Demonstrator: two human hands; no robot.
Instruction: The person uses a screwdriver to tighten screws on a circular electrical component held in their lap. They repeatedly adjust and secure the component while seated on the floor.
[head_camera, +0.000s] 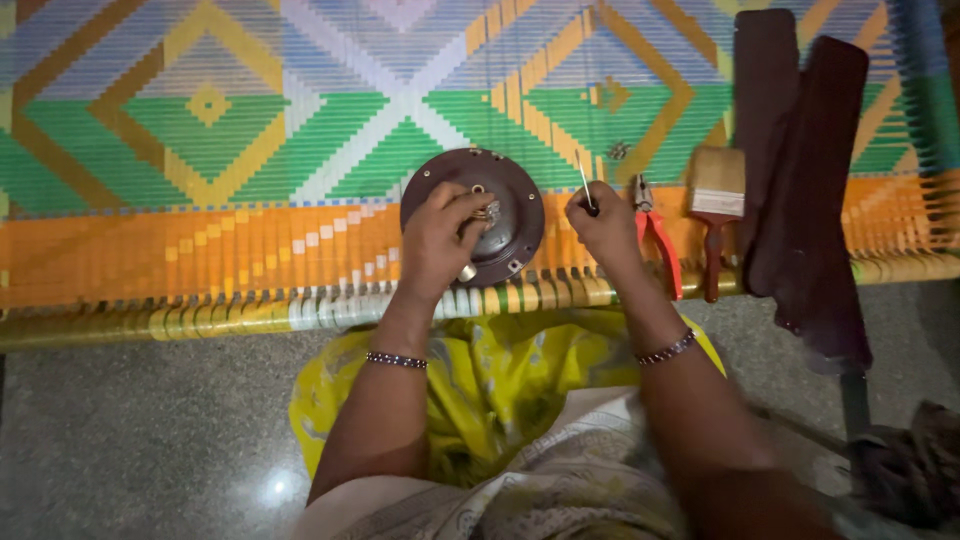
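Motor housing (490, 215), dark and round, lies on the woven cot (250, 150) near its front edge; left hand (440, 240) rests on it, fingers curled around small metal parts at its hub; right hand (603, 225) is closed around a thin screwdriver (586, 188); red-handled pliers (655, 235) and paintbrush (716, 205) just beside.

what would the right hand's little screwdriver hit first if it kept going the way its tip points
The right hand holds a thin screwdriver pointing up and away. Its line looks free except for the woven cot surface; depth is unclear.
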